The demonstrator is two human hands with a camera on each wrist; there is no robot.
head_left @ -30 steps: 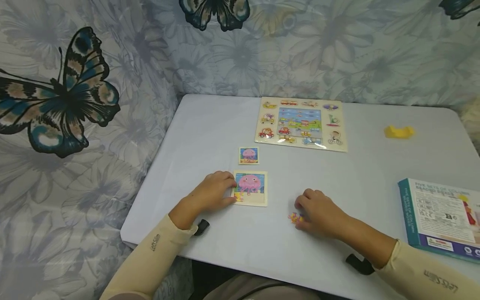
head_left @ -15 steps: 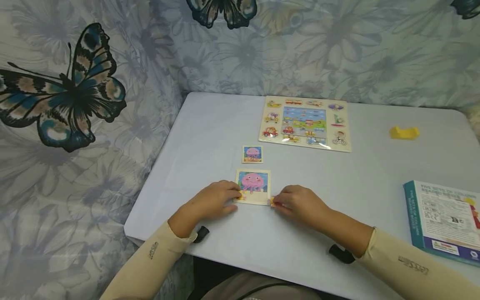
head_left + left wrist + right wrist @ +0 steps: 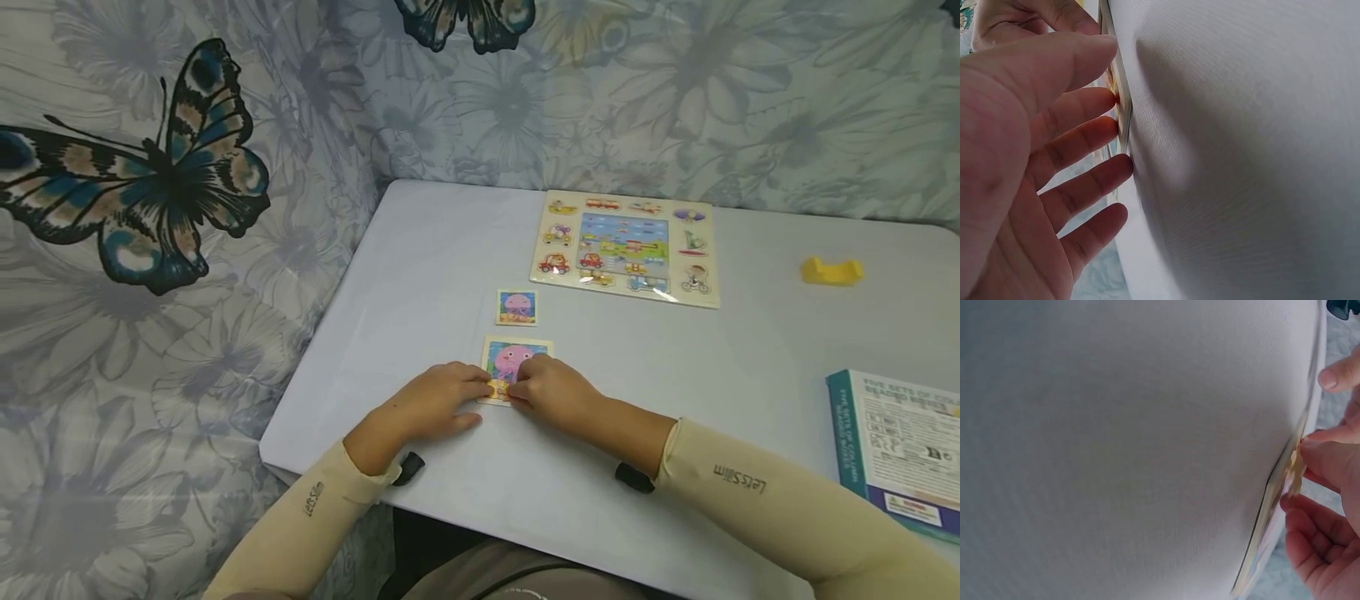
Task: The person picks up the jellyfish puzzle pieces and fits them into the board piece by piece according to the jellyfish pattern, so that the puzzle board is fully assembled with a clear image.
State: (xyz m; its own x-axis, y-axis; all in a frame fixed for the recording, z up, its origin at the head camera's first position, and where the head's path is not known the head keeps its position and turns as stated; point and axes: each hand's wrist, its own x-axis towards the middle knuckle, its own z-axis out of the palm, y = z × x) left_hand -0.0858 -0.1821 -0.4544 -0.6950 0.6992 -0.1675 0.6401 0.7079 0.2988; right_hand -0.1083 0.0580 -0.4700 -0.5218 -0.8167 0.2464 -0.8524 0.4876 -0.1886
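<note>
A small square jigsaw puzzle [image 3: 519, 340] with a pink jellyfish on blue lies flat in its pale frame on the white table. My right hand [image 3: 555, 392] reaches over its lower right part and pinches a yellowish puzzle piece [image 3: 1294, 469] between thumb and finger, right at the puzzle's surface. On the other side my left hand [image 3: 431, 400] keeps its fingertips on the puzzle's lower left. In the left wrist view these fingers [image 3: 1094, 131] are spread and nearly straight along the frame's edge, with the thumb apart. The right hand hides part of the picture.
Just beyond the puzzle lies a smaller jellyfish card [image 3: 517, 308]. Farther back is a large vehicle puzzle board [image 3: 542, 258]. A yellow plastic piece [image 3: 832, 272] lies at the back right, and a teal-edged box [image 3: 900, 450] at the right. A patterned wall [image 3: 480, 125] stands behind the table.
My right hand has moved left from the tabletop onto the puzzle, bringing the yellowish puzzle piece. My left hand has stayed at the puzzle's left side. The head view has shifted slightly.
</note>
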